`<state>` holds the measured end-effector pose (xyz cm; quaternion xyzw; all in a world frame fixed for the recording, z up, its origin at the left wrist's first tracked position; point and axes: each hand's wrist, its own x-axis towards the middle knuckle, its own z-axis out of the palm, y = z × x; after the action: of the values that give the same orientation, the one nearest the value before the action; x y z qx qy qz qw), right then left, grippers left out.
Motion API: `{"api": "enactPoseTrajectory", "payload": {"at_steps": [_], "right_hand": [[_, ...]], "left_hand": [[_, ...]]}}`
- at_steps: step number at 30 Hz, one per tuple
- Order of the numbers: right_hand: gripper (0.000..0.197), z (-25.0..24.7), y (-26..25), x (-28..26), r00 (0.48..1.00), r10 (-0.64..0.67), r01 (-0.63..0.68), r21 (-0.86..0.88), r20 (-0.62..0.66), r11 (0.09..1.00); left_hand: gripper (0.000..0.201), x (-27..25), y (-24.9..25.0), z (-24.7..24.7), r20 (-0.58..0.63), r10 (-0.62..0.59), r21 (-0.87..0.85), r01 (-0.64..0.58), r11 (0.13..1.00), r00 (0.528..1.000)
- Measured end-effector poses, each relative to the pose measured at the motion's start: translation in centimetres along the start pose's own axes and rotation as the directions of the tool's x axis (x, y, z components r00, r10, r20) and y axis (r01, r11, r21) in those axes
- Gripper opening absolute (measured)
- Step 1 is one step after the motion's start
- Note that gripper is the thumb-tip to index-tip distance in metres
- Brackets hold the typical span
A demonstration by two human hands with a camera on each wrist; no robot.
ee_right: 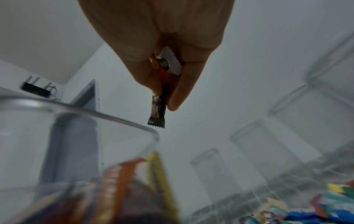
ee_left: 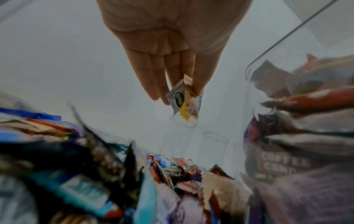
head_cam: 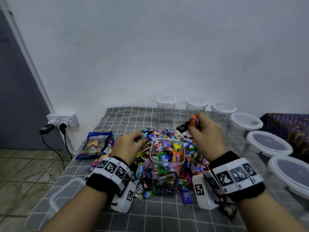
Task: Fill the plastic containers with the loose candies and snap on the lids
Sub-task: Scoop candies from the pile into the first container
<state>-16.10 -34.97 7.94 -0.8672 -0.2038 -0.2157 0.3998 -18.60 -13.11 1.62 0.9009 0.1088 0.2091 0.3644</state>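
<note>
Both hands (head_cam: 128,144) (head_cam: 206,129) pinch crinkly wrapped candies (ee_left: 182,100) above clear square container (head_cam: 167,166).

Lidless container (head_cam: 167,166) mouth, seemingly unobstructed above.

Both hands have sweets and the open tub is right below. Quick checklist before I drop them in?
1. Right hand grips sweets: ok.
2. Left hand pinches wrapped sweets: ok.
3. Open tub upright, lid off: ok.
4. Room left in tub: not ok, sweets reach the rim.
5. Hands over the opening: not ok, both off to its sides.
6. Loose lid fits this tub: cannot tell.
</note>
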Motion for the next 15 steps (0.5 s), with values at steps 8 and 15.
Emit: {"api": "enactPoseTrajectory", "payload": {"at_steps": [8,15], "right_hand": [[0.007,0.5,-2.8,-1.2,0.935,-0.106,0.106,0.019,0.338,0.994],[0.069,0.2,-3.2,-1.6,0.869,-0.102,0.148,-0.059,0.485,0.987]], "left_hand": [[0.017,-0.2,1.8,-0.6,-0.044,0.014,-0.236,-0.024,0.971,0.999],[0.013,-0.3,2.7,-1.3,-0.043,0.029,-0.306,-0.041,0.951,0.999]]}}
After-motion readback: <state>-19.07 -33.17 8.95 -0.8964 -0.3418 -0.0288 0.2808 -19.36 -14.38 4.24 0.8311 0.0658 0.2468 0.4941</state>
